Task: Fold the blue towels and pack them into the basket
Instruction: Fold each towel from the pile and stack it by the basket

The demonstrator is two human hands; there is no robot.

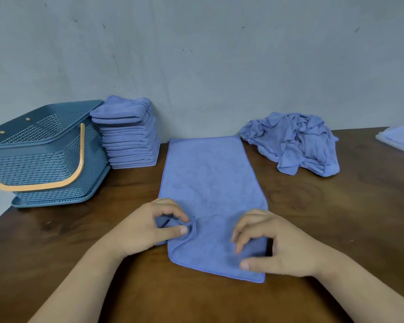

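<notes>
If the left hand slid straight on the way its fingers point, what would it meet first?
The left hand, pinching the towel at its edge, points right across the cloth; it would likely meet the right hand first, though depth is unclear.

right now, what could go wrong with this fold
The left hand pinches only a bunched bit at the left edge of the flat blue cloth towel, and the right hand shows no clear grip, so the fold may skew. The tall stack of folded blue towels beside the blue woven plastic basket has its top towels askew; adding another might tip it.
</notes>
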